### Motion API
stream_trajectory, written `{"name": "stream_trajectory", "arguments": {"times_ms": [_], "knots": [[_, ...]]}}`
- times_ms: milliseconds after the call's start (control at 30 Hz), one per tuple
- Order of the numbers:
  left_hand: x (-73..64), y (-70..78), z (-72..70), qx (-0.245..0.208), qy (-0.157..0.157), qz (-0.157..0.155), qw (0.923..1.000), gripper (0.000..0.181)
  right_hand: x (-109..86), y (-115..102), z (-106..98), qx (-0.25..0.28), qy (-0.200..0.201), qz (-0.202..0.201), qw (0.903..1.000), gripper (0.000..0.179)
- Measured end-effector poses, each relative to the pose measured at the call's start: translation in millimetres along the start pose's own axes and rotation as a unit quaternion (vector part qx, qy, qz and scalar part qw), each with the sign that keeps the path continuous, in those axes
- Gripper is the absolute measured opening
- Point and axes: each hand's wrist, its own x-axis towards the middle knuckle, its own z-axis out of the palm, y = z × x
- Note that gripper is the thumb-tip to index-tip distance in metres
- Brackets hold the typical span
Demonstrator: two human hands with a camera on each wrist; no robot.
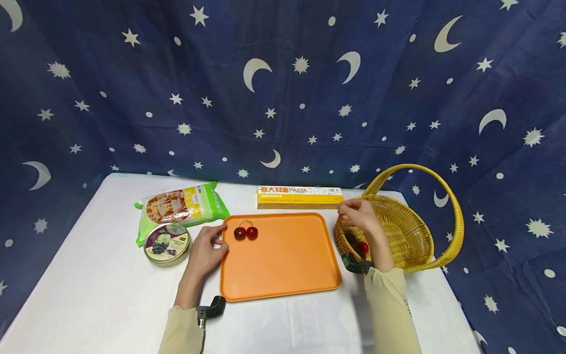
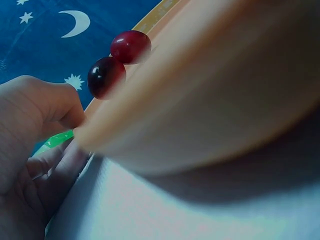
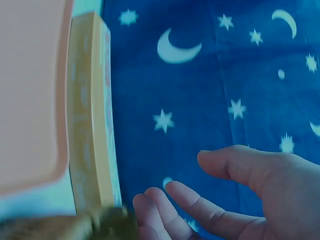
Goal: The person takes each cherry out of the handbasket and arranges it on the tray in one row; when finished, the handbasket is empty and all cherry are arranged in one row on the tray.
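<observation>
At the left side of an orange tray (image 1: pixel 278 260), my left hand (image 1: pixel 206 250) pinches the rim. The left wrist view shows the thumb at the tray's edge and the other fingers lower down. A pair of dark red cherries (image 1: pixel 252 232) joined at the stems lies near the tray's upper left corner. My right hand (image 1: pixel 360 216) hovers by the left rim of a yellow wicker basket (image 1: pixel 409 231). A gap shows between its thumb and fingers (image 3: pixel 190 195), with nothing held. Inside the basket, partly behind the right forearm, is a red cherry (image 1: pixel 363 247) beside something dark.
Behind the tray lies a yellow and white pasta box (image 1: pixel 298 197). To the left are a green food packet (image 1: pixel 181 206) and a round candy tin (image 1: pixel 167 244), close to my left hand. The basket's tall handle (image 1: pixel 457 216) arches up on the right. A star-patterned curtain (image 1: pixel 283 98) hangs behind the table.
</observation>
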Motion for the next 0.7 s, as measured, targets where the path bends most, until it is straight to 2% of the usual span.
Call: {"name": "stream_trajectory", "arguments": {"times_ms": [133,233,367,533,700], "knots": [[-0.4,0.7,-0.5,-0.004,-0.006,-0.007,0.9999,0.05,2.9,12,-18,-0.023,-0.022,0.009,0.9994,0.037],[-0.2,0.6,-1.0,-0.007,-0.006,-0.009,0.9999,0.05,8.7,24,-32,-0.048,-0.076,0.015,0.9958,0.037],[0.1,-1.7,-0.1,-0.005,-0.006,-0.006,1.0,0.051,17.0,34,-47,-0.087,-0.153,0.021,0.9842,0.035],[0.7,-4.0,0.3,0.0,0.001,0.001,1.0,0.05,23.6,36,-47,-0.124,-0.198,0.047,0.9711,0.029],[-0.2,-3.9,0.3,0.0,0.002,0.001,1.0,0.051,27.3,41,-38,-0.152,-0.204,0.083,0.9636,0.019]]}}
